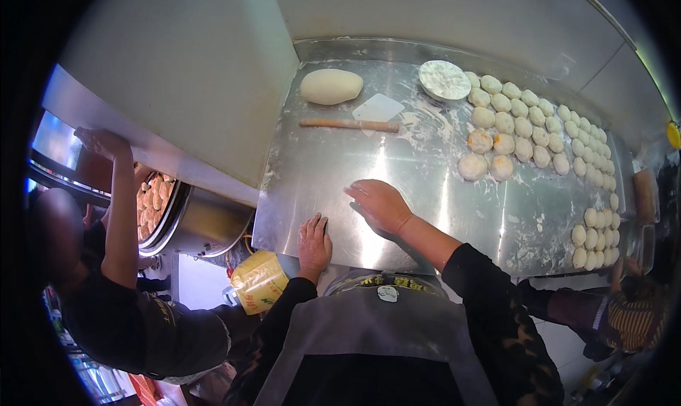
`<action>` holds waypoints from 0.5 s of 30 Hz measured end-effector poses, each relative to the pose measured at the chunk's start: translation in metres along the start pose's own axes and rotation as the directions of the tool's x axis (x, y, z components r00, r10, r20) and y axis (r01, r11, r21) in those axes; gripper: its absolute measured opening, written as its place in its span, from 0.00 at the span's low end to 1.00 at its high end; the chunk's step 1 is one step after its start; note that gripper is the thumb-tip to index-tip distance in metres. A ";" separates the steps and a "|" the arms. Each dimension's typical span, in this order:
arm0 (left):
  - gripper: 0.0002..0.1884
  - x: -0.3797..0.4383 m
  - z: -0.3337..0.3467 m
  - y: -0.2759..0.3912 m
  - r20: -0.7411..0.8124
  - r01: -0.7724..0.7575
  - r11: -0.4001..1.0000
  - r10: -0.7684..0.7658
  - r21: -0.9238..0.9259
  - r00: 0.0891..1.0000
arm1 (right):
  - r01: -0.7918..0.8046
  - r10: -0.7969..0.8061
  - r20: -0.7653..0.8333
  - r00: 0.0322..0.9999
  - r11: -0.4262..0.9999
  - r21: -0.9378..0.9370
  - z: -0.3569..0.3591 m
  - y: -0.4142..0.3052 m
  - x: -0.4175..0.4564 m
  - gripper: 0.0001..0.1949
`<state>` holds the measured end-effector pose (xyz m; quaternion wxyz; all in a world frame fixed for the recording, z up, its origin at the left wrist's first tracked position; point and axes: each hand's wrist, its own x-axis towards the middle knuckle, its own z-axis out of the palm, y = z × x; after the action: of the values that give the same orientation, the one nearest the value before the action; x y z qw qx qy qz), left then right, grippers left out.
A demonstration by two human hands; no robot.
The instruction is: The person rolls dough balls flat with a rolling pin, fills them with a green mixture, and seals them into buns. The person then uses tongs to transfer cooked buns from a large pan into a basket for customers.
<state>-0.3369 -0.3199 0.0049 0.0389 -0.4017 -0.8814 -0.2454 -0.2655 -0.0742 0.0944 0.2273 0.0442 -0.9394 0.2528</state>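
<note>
My left hand [314,244] rests at the near left edge of the stainless steel worktable [324,166], palm down, holding nothing. Over the middle of the steel, my right hand [380,204] is held with its fingers pointing left; nothing shows in it, though its palm is hidden. Beyond both hands lies a wooden rolling pin [330,123], across the near part of a white plastic dough scraper [379,107]. A large oval lump of dough [331,86] sits behind the pin. Further right stands a bowl of flour [445,80], beside rows of round filled dough balls [483,117].
A co-worker [117,310] stands at left with an arm raised, near a large round pan [183,214] of browned pieces. A yellow bag [259,281] hangs by the table's left corner. Smaller dough balls [590,238] line the right end, where another person [628,315] stands.
</note>
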 end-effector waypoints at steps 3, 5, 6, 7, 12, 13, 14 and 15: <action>0.23 0.003 0.003 0.001 -0.002 0.034 0.999 -0.034 -0.011 0.999 | -0.233 0.229 0.060 0.972 0.969 0.077 -0.004 0.002 -0.037 0.13; 0.21 0.010 0.001 0.004 0.000 0.088 0.996 -0.088 -0.020 0.996 | -0.290 0.289 0.043 0.956 0.956 0.035 -0.006 0.009 -0.057 0.12; 0.21 0.013 0.002 0.011 0.003 0.112 0.993 -0.112 -0.038 0.994 | -0.303 0.303 -0.020 0.953 0.953 0.004 -0.008 0.018 -0.074 0.12; 0.21 0.017 0.003 0.016 0.005 0.131 0.990 -0.131 -0.061 0.991 | -0.316 0.312 -0.088 0.946 0.948 -0.036 -0.015 0.026 -0.088 0.12; 0.21 0.016 0.007 0.015 -0.015 0.097 0.995 -0.097 -0.022 0.995 | -0.536 0.508 -0.190 0.840 0.832 -0.147 -0.052 0.050 -0.145 0.18; 0.21 0.016 0.008 0.014 -0.023 0.085 0.996 -0.085 -0.011 0.996 | -0.591 0.546 -0.241 0.803 0.782 -0.196 -0.058 0.055 -0.159 0.19; 0.21 0.018 0.010 0.016 -0.033 0.075 0.997 -0.075 -0.001 0.997 | -0.643 0.578 -0.290 0.763 0.727 -0.242 -0.066 0.058 -0.176 0.20; 0.21 0.017 0.009 0.016 -0.037 0.057 0.998 -0.057 0.006 0.998 | -0.684 0.602 -0.329 0.727 0.676 -0.274 -0.069 0.058 -0.188 0.21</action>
<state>-0.3356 -0.2951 0.0078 0.0492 -0.3718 -0.8924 -0.2508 -0.0808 0.0041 0.0369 0.2256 -0.3628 -0.8941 0.1344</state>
